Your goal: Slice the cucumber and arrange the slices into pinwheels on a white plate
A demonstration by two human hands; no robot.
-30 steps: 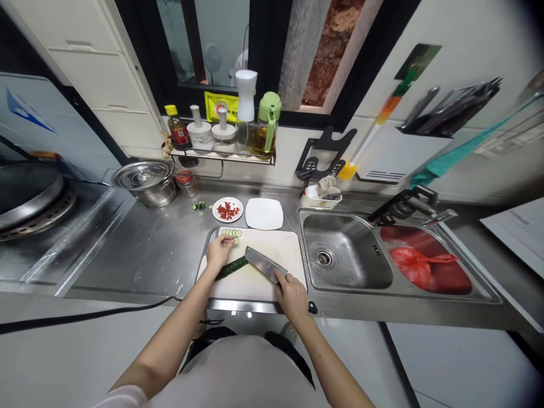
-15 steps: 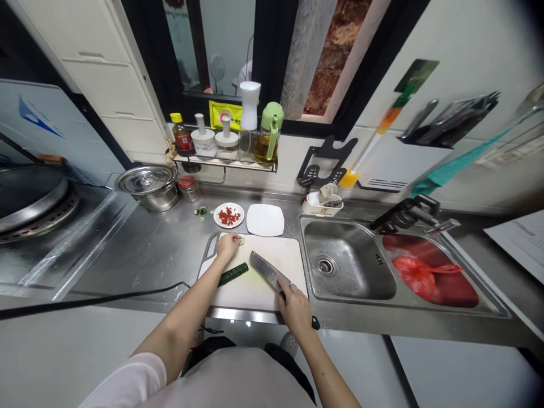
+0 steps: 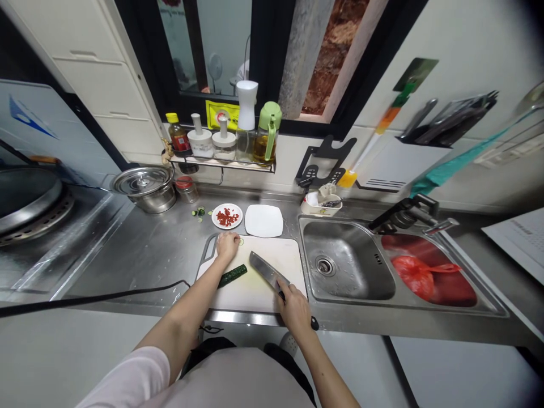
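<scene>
Steel kitchen counter, white cutting board (image 3: 255, 286) | left hand (image 3: 227, 246) cupped over cucumber slices (image 3: 241, 241) at board's far edge, grip cannot be told | right hand (image 3: 293, 306) closed on cleaver (image 3: 264, 270) handle | cucumber stub (image 3: 232, 275) lies between hands, long axis near-left to far-right, left hand nearer.

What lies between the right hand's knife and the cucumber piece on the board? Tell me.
Nothing visible. The broad steel knife, gripped by the right hand, and the dark green cucumber piece have only bare white rectangular cutting board between them. The left hand sits at the board's far edge.
</scene>
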